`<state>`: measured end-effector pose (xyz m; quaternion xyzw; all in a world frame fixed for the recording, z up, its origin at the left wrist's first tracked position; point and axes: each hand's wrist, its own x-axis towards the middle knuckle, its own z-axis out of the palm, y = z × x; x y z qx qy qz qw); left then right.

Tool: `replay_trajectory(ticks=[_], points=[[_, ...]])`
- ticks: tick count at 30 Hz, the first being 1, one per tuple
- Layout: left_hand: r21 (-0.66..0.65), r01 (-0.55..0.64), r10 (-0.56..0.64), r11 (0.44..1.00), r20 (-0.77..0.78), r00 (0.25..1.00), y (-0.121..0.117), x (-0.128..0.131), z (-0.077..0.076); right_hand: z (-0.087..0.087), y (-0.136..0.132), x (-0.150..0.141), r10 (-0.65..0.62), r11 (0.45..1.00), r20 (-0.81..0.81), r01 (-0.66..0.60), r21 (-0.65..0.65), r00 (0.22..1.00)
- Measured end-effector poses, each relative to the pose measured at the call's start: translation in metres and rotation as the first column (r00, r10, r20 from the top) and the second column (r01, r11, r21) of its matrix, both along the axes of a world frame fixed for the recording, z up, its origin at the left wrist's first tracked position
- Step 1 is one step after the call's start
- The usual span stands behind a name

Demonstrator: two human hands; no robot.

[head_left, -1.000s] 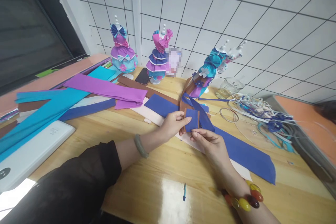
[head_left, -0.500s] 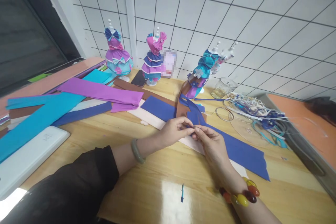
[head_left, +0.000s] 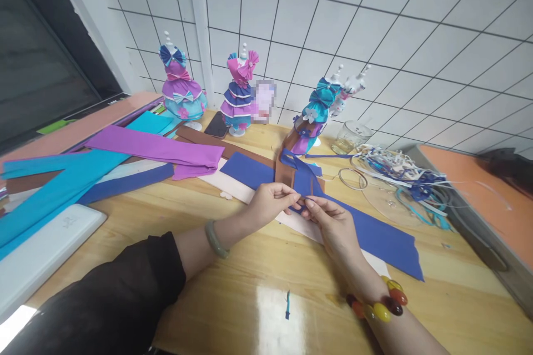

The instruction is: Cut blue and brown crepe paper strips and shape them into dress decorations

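Over the middle of the table my left hand and my right hand face each other, fingertips almost touching. Both are closed in a pinch. Whatever lies between the fingertips is too small and hidden to name. Beneath and behind them stretches a dark blue fabric strip on top of a pale pink strip. A brown strip and a thin blue ribbon curl up just beyond my fingers. Near the front of the table lies a small teal scrap.
Miniature dress forms in colourful fabric stand along the tiled wall, with a phone and a glass jar. Purple and turquoise strips lie left, beside a white device. Tangled ribbon offcuts are piled right.
My fingertips have drawn slightly apart, leaving a small gap between the two hands. The whole view has shifted a little, so the surroundings sit slightly further left.
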<state>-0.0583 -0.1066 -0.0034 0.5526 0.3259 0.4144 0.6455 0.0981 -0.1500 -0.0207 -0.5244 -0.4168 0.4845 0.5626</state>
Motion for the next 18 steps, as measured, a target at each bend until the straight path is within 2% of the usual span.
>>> replay_trajectory(ticks=[11, 15, 18], points=[[-0.030, 0.027, -0.027, 0.999, 0.015, 1.000, 0.0023, 0.0013, -0.0032, -0.0032, 0.0022, 0.0015, -0.009, 1.000, -0.001, 0.009, 0.015, 1.000], [-0.207, 0.001, 0.029, 0.978, 0.142, 0.989, 0.0061, 0.0021, -0.0057, -0.0001, -0.0002, 0.0005, -0.018, 1.000, 0.062, 0.016, 0.025, 0.998], [-0.317, 0.036, 0.030, 0.948, 0.201, 0.979, 0.0085, 0.0006, -0.0067, 0.0042, -0.0027, -0.0017, -0.014, 0.999, 0.140, 0.008, 0.043, 0.990]])
